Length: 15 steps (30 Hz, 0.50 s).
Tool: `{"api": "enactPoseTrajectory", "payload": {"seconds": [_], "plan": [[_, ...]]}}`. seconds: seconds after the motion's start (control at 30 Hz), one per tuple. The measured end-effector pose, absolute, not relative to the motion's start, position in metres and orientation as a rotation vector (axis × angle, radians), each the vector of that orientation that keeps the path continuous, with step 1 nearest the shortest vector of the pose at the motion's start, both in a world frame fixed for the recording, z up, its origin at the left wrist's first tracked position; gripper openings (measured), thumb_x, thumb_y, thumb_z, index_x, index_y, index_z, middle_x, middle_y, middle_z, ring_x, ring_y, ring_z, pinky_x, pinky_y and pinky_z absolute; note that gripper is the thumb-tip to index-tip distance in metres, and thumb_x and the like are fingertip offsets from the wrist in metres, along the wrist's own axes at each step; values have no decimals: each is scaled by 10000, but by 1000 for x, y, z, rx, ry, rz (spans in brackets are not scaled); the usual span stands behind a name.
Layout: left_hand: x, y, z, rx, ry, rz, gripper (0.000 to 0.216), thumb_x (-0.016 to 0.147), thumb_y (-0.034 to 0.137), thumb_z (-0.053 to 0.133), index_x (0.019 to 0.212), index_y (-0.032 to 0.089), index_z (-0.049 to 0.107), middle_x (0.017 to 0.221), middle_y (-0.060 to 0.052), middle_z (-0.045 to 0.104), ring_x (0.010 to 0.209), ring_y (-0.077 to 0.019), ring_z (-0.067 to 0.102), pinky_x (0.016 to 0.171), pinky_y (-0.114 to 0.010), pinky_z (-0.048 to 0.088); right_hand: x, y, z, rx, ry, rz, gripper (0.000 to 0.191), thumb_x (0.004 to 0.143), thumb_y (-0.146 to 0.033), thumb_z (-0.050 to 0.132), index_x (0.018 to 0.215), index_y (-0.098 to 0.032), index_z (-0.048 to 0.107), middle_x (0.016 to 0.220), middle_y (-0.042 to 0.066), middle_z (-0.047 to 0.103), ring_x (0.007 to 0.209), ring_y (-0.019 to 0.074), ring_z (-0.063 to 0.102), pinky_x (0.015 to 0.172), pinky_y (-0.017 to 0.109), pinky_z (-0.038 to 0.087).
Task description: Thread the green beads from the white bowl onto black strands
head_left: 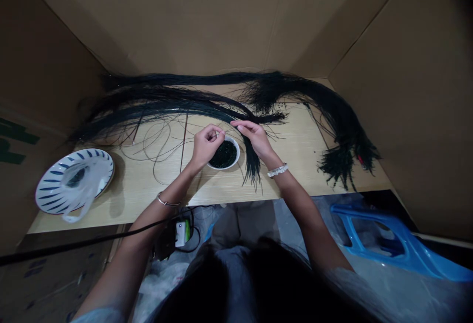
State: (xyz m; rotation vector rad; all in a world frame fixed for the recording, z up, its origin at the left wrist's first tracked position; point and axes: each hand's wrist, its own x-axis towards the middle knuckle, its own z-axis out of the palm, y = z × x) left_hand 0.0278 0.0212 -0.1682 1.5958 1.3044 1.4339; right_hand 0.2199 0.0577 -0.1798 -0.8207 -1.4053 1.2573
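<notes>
Over a small white bowl filled with tiny dark green bits, my left hand is closed in a pinch. Whatever sits between its fingertips is too small to make out. My right hand is just to the right, thumb and forefinger drawn together and pointing toward the left hand; any thin strand in them cannot be made out. A bundle of dark strands passes beside the bowl, under the right hand, its ends fanned toward the front edge. Loose thin strands curl across the table left of the bowl.
Long dark bundles lie along the back; another thick bundle bends down at right. A striped plate with a clear plastic bag stands at left. Cardboard walls enclose the wooden table. A blue stool is below right.
</notes>
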Motion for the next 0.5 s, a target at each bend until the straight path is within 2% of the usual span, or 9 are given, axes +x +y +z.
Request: {"api": "enactPoseTrajectory", "payload": {"seconds": [0.5], "plan": [[28,21,-167,1591,1309,1434,126,819,303,711,763,201,665,541,67,348,508,-106,309,531,-272,241,220,56,-177,-840,-1421,1231,312,843,-542,785,998,-274,819,1126,15,795,1160,223,692,1151,407,466]]}}
